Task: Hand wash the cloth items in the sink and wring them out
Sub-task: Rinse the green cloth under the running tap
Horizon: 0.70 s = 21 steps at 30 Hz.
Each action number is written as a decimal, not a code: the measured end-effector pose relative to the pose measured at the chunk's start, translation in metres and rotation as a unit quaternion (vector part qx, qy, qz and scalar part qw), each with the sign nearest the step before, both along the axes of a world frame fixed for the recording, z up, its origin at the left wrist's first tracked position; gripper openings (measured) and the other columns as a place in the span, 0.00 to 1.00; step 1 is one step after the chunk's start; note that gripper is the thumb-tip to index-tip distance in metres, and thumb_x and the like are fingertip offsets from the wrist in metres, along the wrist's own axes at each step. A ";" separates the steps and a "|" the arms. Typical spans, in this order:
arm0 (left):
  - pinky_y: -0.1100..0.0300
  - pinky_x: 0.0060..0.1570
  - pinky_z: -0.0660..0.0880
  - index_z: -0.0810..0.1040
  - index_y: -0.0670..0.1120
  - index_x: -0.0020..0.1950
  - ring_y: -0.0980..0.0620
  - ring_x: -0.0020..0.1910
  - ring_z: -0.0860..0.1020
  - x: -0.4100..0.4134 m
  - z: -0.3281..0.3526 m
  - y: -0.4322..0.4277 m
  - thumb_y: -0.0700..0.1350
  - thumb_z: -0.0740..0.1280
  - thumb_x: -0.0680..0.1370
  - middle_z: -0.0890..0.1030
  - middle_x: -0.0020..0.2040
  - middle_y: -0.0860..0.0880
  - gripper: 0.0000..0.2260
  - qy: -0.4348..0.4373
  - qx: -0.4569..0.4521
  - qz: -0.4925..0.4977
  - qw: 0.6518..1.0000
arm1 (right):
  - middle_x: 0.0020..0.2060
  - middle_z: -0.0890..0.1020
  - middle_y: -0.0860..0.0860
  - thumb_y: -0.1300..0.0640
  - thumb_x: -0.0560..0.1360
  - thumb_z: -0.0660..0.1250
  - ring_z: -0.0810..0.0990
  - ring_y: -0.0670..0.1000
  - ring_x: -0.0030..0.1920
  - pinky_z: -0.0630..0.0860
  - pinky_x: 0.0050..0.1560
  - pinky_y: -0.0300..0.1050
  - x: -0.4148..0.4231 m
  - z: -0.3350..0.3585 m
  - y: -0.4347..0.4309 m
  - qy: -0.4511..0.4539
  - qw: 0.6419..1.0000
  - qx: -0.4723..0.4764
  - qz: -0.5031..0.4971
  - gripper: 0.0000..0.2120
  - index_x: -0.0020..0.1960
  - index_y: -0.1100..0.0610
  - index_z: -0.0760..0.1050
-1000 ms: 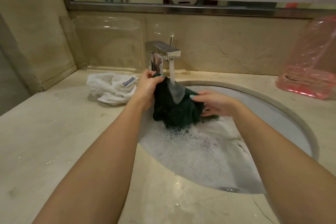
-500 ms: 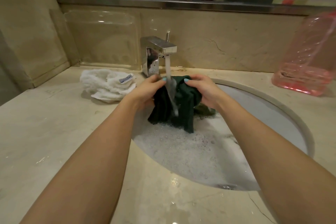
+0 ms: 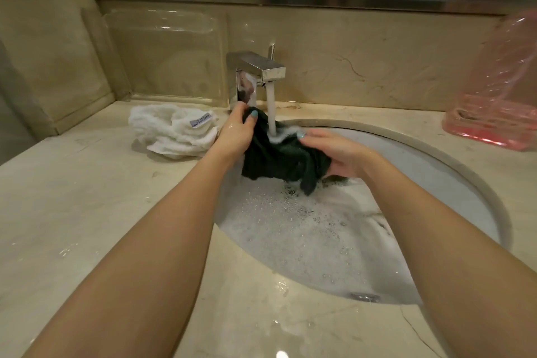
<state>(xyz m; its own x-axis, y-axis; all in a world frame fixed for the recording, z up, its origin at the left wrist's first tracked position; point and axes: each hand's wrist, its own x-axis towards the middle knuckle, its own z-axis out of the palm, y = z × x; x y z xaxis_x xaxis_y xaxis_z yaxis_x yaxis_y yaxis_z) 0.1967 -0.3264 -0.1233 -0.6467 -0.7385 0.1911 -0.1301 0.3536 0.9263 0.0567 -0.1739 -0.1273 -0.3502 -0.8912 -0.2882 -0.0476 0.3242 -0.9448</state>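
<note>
Glossy stone, bright metal, soft cloth.
The counter [image 3: 87, 212] is seen as polished veined stone, the faucet [image 3: 258, 67] as mirror-bright metal, the dark cloth [image 3: 279, 160] as wet ribbed knit, the white towel [image 3: 171, 134] as fluffy terry.

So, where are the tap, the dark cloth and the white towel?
tap [image 3: 255, 64]: head view, top of the spout.
dark cloth [image 3: 279, 157]: head view, its middle fold.
white towel [image 3: 168, 136]: head view, its bunched middle.
</note>
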 end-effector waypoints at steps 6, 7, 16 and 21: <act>0.37 0.54 0.78 0.65 0.49 0.71 0.40 0.60 0.77 0.002 -0.006 0.003 0.53 0.53 0.85 0.76 0.63 0.44 0.17 -0.110 0.153 -0.086 0.978 | 0.60 0.77 0.57 0.59 0.82 0.58 0.77 0.56 0.59 0.79 0.51 0.55 0.009 0.018 -0.007 -0.122 0.980 -0.153 -0.043 0.14 0.66 0.54 0.71; 0.37 0.52 0.79 0.65 0.49 0.71 0.39 0.59 0.78 0.004 -0.006 0.004 0.54 0.55 0.84 0.77 0.63 0.43 0.17 -0.138 0.182 -0.125 0.965 | 0.62 0.75 0.57 0.60 0.81 0.58 0.76 0.57 0.61 0.79 0.51 0.57 0.009 0.017 -0.010 -0.121 0.979 -0.155 -0.052 0.17 0.69 0.52 0.69; 0.54 0.52 0.79 0.68 0.43 0.69 0.48 0.55 0.81 0.011 0.001 0.014 0.41 0.66 0.80 0.80 0.59 0.43 0.18 -0.063 0.275 -0.194 0.939 | 0.52 0.79 0.56 0.56 0.83 0.57 0.81 0.53 0.47 0.81 0.42 0.47 0.028 0.012 -0.026 -0.017 0.966 -0.153 -0.208 0.15 0.68 0.58 0.69; 0.51 0.53 0.77 0.70 0.46 0.64 0.47 0.54 0.79 -0.014 0.002 0.032 0.46 0.54 0.85 0.79 0.55 0.45 0.11 0.080 0.306 -0.026 0.948 | 0.49 0.81 0.54 0.51 0.84 0.51 0.80 0.52 0.50 0.78 0.54 0.49 0.061 0.011 -0.036 0.049 0.980 -0.092 -0.169 0.16 0.60 0.58 0.74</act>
<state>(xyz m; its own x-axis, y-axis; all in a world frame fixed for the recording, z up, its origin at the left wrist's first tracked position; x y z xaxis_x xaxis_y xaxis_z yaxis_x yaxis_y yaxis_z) 0.1824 -0.2949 -0.1213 -0.6845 -0.7104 -0.1639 0.0319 -0.2539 0.9667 0.1173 -0.2099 -0.1159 -0.6525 -0.7532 -0.0839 -0.0598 0.1615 -0.9851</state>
